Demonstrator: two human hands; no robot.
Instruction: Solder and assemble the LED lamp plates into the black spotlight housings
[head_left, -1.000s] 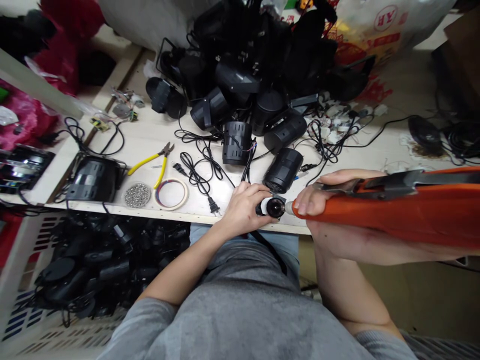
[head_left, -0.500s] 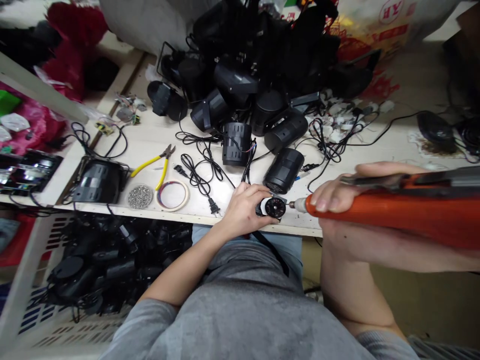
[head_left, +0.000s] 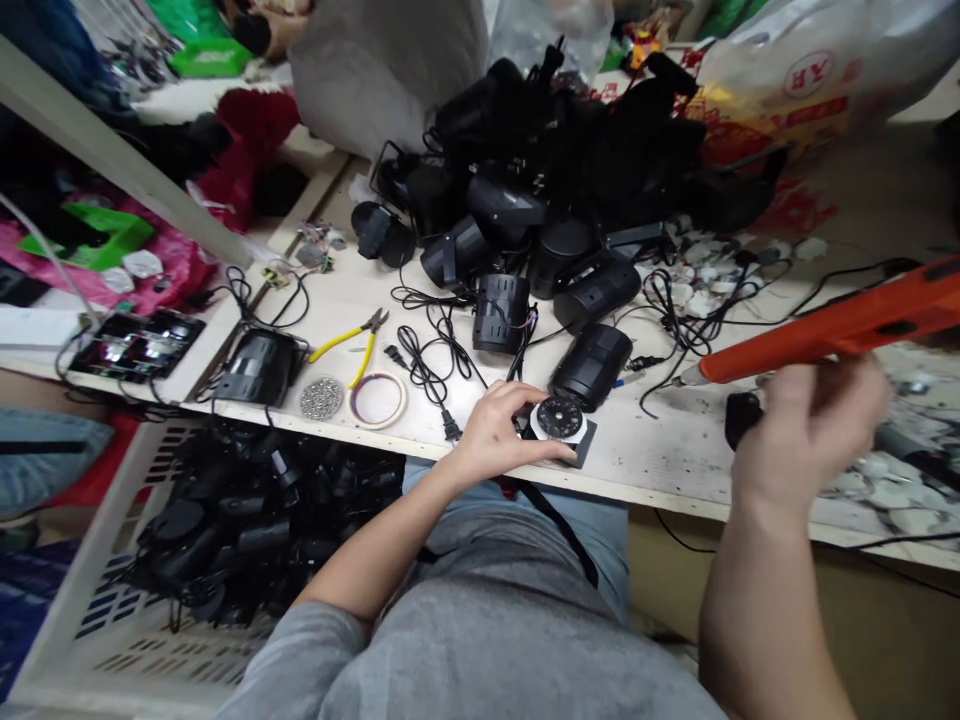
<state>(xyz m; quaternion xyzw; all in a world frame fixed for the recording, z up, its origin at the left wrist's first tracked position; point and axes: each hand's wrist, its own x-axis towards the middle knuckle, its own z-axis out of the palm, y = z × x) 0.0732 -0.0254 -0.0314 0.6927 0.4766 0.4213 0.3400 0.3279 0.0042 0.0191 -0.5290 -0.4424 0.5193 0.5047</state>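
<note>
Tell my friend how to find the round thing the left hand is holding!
On the white workbench, near its front edge, find the left hand. It holds a round part: black face, white rim, unlike the black cylindrical housing just behind.

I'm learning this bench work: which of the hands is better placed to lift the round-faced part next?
Left, I'd judge: the left hand grips the round-faced part by its sides, while the right hand is farther off, at the orange tool.
</note>
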